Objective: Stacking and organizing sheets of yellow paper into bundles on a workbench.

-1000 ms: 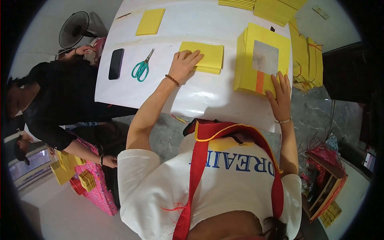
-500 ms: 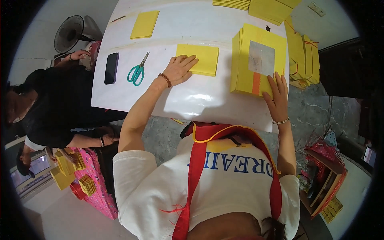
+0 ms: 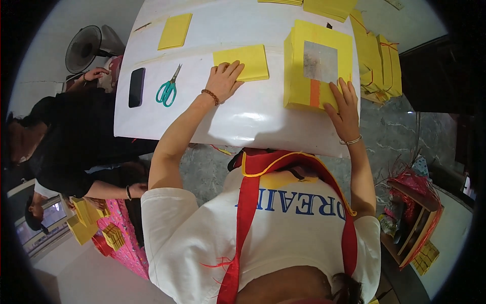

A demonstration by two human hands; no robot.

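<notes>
Left hand (image 3: 224, 80) lies flat, fingers spread, palm down on the near edge of a small stack of plain yellow paper sheets (image 3: 243, 62) on the white glossy table (image 3: 243, 121); pressing it, not gripping. Right hand (image 3: 344, 106) also open and flat, fingers (image 3: 347, 89) resting on the lower right corner of a thick stack of yellow paper squares with a silver foil patch and orange stripe (image 3: 316, 66), which sits at the table's right side, just beside the smaller stack. Beaded bracelet on left wrist, thin bangle on right. Green-handled scissors (image 3: 168, 89) and a black phone (image 3: 136, 87) lie left of the left hand, well apart from it. Another yellow sheet pile (image 3: 175, 31) farther back. Tied yellow paper bundles (image 3: 380, 66) past the right edge. Standing fan (image 3: 85, 48) far left. A person in black (image 3: 76, 137) sits at left.
</notes>
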